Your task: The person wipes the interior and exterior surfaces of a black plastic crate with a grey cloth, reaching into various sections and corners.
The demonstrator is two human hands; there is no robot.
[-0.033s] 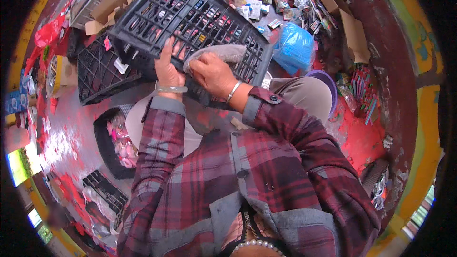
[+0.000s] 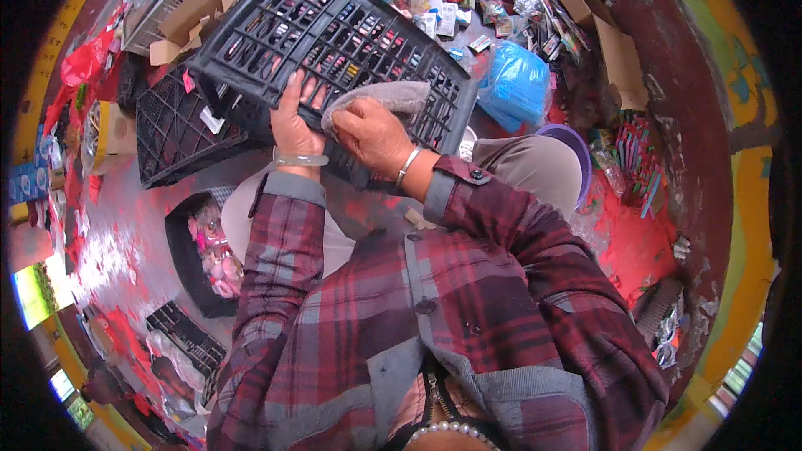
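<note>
A black plastic crate [image 2: 386,42] with a slotted lattice face is tilted up in front of me, above my knees. My left hand [image 2: 297,121] is wrapped around its near edge, fingers over the slats and a pale bangle at the wrist. In my right hand [image 2: 373,135] a grey cloth [image 2: 407,97] is pinched and pressed against the near part of the lattice, its loose end lying over the slats. The fingertips of my right hand are partly hidden by the cloth. Small colourful items show through the slots; I cannot make out their kind.
A second black crate [image 2: 188,135] leans at the left, near a black bin [image 2: 185,259] of pink items. Blue plastic-wrapped goods [image 2: 516,79], a purple basin [image 2: 576,150] and an open cardboard box [image 2: 620,63] are at the right. Small packaged goods [image 2: 447,17] cover the far floor.
The crate has shifted slightly left, and the loose end of the cloth lies a little differently on the slats. Both hands keep their hold.
</note>
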